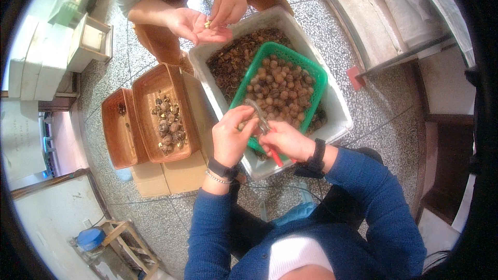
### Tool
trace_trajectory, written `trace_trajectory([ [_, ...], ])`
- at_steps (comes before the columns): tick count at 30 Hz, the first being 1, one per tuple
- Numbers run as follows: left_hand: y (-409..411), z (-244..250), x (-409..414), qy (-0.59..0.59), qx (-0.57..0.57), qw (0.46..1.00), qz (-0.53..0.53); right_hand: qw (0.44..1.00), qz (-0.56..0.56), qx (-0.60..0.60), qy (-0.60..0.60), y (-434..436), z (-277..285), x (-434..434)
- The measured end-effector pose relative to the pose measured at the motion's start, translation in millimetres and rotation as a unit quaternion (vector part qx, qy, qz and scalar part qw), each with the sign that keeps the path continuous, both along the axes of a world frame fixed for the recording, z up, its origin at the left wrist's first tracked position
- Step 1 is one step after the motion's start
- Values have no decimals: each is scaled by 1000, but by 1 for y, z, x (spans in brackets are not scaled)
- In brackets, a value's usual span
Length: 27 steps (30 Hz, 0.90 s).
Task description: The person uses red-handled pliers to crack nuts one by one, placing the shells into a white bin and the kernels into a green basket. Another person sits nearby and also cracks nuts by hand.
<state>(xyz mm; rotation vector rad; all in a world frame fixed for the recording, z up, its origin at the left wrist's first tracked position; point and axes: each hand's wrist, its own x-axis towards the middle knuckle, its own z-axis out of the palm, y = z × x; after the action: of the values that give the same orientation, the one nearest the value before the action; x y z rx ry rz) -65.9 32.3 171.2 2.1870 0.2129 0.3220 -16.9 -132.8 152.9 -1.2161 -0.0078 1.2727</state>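
My right hand [286, 140] grips the red handles [276, 157] of a metal plier-type nutcracker [258, 113]. Beside its curved jaws, my left hand [232, 134] pinches a nut, mostly hidden by the fingers. Both hands are over the near corner of a green plastic basket [321, 77] filled with whole brown walnuts [278, 85]. That basket rests inside a white foam box [342, 120], on a layer of dark shell pieces [243, 50]. Across the box, another person's open palm [190, 25] bears a pale nut piece [207, 24], and their other hand [229, 6] touches it.
Left of the box, a woven tray [146, 85] holds cracked walnuts and pale kernels [169, 124]. A second woven tray [113, 124] with a few dark bits adjoins it. Cardboard [186, 175] lies beneath on the speckled floor. At right stands a metal-framed rack [362, 62].
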Motion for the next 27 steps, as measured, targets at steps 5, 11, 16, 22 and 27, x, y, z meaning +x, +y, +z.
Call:
trace_trajectory([
  [5,3,-4,-1,1,1,1000,3,997,-24,30,70,2,-3,-5],
  [11,3,-4,3,5,-22,1000,0,998,-52,13,39,6,-3,-6],
  [16,4,-4,2,24,-78,996,22,999,-20,30,35,1,-3,1],
  [22,7,-18,4,54,-255,964,55,996,-43,11,77,-6,25,9],
  [27,4,-12,10,58,-391,917,50,994,-52,42,81,-13,21,13],
])
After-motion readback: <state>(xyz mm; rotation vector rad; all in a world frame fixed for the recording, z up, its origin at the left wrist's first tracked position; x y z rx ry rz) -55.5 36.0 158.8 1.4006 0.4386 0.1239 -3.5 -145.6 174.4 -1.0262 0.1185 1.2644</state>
